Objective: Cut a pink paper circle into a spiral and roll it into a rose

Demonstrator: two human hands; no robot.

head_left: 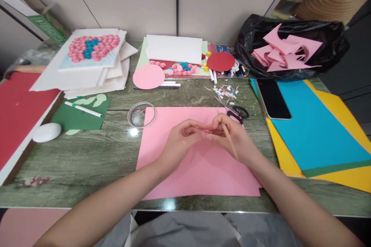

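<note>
My left hand (185,136) and my right hand (236,137) meet over a sheet of pink paper (174,177). Pinched between their fingertips is a small pink paper curl (208,132), mostly hidden by the fingers. A thin wooden stick (230,142) is also held in my right hand, slanting down across the palm. Black-handled scissors (239,114) lie just beyond that hand, at the sheet's far edge. To the left, a ring-shaped roll of tape (142,115) overlaps the sheet's corner.
Behind are a pink paper oval (148,76), a red oval (220,61), paper scraps (227,92) and several pink rosettes (185,70). A rosette picture (92,48) tops a stack at left. A black bag (246,42), phone (273,98) and blue paper (315,131) occupy the right.
</note>
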